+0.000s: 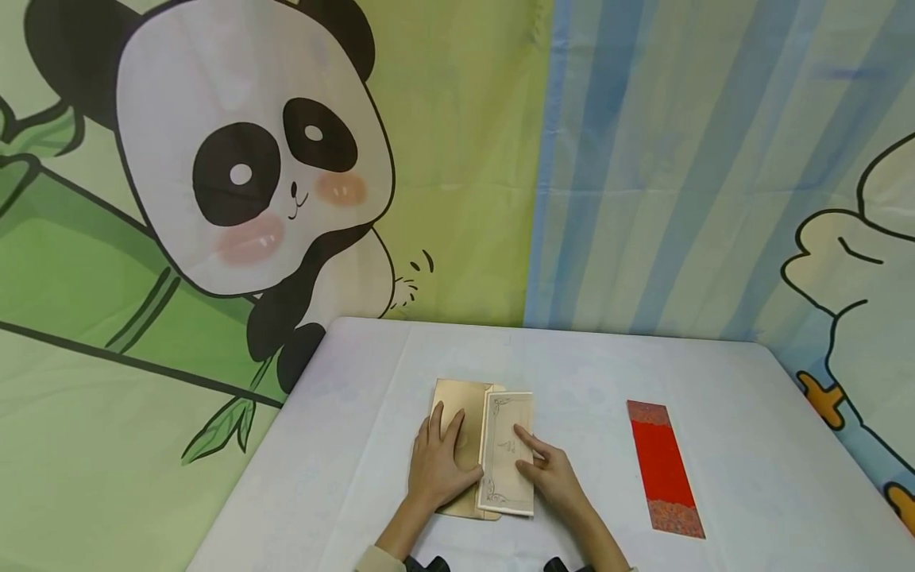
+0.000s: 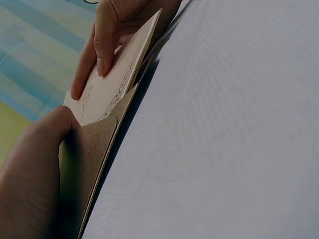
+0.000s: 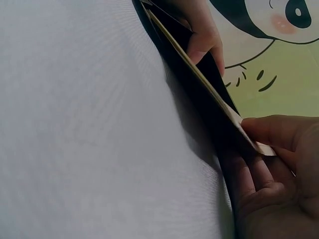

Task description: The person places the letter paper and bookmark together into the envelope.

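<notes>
The cream card (image 1: 507, 453) lies near the front of the white table (image 1: 379, 413), its left edge meeting the right side of the tan envelope (image 1: 457, 393); whether it is tucked in or only overlapping, you cannot tell. Your right hand (image 1: 556, 475) pinches the card's right edge, thumb on top and fingers curled beneath. Your left hand (image 1: 438, 469) rests on the envelope with fingers spread, thumb reaching to the card's edge. Off to your right lies a red strip (image 1: 665, 465) with patterned ends; behind the table hangs a panda backdrop (image 1: 457, 159).
</notes>
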Demonstrator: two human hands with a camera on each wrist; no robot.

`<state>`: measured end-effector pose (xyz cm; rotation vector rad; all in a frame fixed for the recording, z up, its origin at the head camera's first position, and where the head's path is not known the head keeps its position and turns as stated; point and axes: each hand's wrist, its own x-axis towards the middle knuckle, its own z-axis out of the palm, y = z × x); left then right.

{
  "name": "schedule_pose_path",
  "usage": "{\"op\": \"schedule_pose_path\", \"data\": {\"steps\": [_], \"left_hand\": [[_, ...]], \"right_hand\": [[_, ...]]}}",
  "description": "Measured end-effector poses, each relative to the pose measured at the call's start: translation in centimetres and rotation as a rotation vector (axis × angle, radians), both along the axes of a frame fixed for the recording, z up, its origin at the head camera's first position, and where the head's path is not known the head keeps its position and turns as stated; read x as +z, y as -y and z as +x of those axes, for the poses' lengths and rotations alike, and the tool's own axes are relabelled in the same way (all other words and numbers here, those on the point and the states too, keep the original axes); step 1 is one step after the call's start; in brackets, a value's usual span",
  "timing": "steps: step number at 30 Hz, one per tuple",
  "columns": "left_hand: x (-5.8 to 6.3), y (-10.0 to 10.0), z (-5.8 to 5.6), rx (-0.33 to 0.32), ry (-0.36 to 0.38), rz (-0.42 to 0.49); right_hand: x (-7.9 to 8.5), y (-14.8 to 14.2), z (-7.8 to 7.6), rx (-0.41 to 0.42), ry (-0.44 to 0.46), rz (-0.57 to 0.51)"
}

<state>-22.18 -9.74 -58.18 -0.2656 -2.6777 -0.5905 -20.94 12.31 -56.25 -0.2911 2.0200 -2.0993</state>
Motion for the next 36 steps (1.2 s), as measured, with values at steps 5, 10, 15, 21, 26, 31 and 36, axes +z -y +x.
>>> {"op": "schedule_pose_path", "data": {"steps": [5,10,15,21,26,31,36], "left_hand": [[0.1,0.0,0.0,-0.003,-0.004,-0.008],[0.1,0.0,0.1,-0.006,0.001,-0.015],[0.2,0.0,0.1,-0.007,0.001,-0.013],[0.3,0.0,0.1,-0.010,-0.001,-0.007],[0.4,0.1,0.2,-0.010,0.000,-0.013],[0.2,0.2,0.2,-0.013,0.003,-0.006],[0.2,0.1,0.2,-0.016,-0.002,-0.001]], "right_hand": [[0.0,0.2,0.1,0.005,-0.075,0.077],[0.0,0.5,0.2,-0.009,-0.137,0.170],[0.1,0.5,0.2,-0.019,-0.136,0.198],[0.1,0.5,-0.1,-0.020,-0.134,0.246],[-0.1,0.6,-0.3,-0.029,-0.176,0.300],[-0.1,0.9,-0.2,-0.029,-0.227,0.343],[-0.3,1.4,-0.1,-0.088,-0.345,0.500]]}}
